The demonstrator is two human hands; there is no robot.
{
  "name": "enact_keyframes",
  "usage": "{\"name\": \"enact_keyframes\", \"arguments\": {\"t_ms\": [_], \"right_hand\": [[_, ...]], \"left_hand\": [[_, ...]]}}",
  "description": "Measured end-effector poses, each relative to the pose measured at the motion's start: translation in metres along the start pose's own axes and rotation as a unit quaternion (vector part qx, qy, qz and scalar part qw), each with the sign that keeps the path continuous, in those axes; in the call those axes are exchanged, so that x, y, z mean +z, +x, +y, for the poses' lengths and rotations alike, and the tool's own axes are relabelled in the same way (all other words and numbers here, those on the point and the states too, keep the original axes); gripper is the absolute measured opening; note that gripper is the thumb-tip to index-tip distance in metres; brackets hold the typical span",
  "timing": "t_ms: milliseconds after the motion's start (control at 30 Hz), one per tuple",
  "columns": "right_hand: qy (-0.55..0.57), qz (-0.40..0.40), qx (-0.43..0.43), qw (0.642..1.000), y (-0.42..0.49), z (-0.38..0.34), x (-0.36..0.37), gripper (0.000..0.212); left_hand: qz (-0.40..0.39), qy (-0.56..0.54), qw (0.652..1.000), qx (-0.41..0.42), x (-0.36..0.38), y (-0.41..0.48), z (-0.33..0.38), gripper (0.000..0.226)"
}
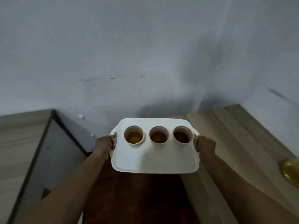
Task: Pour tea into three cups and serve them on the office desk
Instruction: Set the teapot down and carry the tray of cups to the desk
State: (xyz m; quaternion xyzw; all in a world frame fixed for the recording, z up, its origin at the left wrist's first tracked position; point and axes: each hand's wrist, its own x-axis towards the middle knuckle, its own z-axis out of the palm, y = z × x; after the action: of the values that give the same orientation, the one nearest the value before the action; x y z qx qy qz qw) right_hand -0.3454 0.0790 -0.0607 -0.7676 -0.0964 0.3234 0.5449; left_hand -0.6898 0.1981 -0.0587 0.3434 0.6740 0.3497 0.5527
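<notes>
Left grip (105, 143) is clamped on the left handle of a white tray (153, 159), with fingertips (113, 148) showing through the handle slot. Right grip (205, 145) is clamped on the right handle, its fingers curled over the edge. Both bare forearms reach forward and hold the tray level in the air.

Three cups stand upright in a row along the tray's far side, each apart from its neighbour and holding amber tea: the left cup (134, 129), the middle cup (159, 129) and the right cup (182, 128).

The tray hangs over a reddish-brown floor (137, 199), in front of a pale wall (145, 62). A light wooden counter (229, 135) lies to the right, and on its near right edge sits a blurred yellowish glass vessel (291, 170). A grey-brown cabinet (19, 143) stands to the left.
</notes>
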Motion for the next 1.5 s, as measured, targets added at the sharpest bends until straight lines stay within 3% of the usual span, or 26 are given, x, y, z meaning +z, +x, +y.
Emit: {"name": "enact_keyframes", "arguments": {"t_ms": [200,367,467,600,800,933,1000,1133,1267,1500], "right_hand": [[-0.011,-0.071,-0.022,0.997,-0.052,0.0,0.081,0.03],[-0.048,-0.127,-0.01,0.991,-0.104,0.013,0.132,0.012],[-0.07,-0.168,-0.003,0.983,-0.141,0.026,0.163,0.017],[-0.08,-0.224,0.005,0.971,-0.2,0.043,0.195,0.015],[-0.107,-0.287,-0.007,0.952,-0.289,0.071,0.231,0.018],[-0.146,-0.337,-0.016,0.93,-0.351,0.098,0.262,0.021],[-0.175,-0.381,-0.024,0.907,-0.403,0.116,0.28,0.02],[-0.185,-0.403,-0.023,0.896,-0.437,0.126,0.29,0.024],[-0.201,-0.455,-0.027,0.867,-0.498,0.146,0.318,0.029],[-0.275,-0.532,-0.052,0.799,-0.596,0.175,0.363,0.023]], "left_hand": [[0.086,-0.04,0.995,-0.001,-0.106,-0.02,-0.017,0.027],[0.133,-0.069,0.989,0.007,-0.188,-0.052,-0.044,0.029],[0.18,-0.104,0.978,-0.001,-0.239,-0.079,-0.068,0.027],[0.239,-0.111,0.964,-0.03,-0.3,-0.118,-0.098,0.042],[0.289,-0.157,0.943,-0.058,-0.381,-0.176,-0.148,0.019],[0.341,-0.184,0.919,-0.068,-0.436,-0.223,-0.184,0.018],[0.389,-0.218,0.892,-0.073,-0.474,-0.256,-0.212,0.019],[0.406,-0.242,0.877,-0.083,-0.493,-0.276,-0.227,0.02],[0.457,-0.278,0.839,-0.102,-0.529,-0.313,-0.257,0.019],[0.529,-0.321,0.774,-0.135,-0.576,-0.36,-0.303,0.021]]}}
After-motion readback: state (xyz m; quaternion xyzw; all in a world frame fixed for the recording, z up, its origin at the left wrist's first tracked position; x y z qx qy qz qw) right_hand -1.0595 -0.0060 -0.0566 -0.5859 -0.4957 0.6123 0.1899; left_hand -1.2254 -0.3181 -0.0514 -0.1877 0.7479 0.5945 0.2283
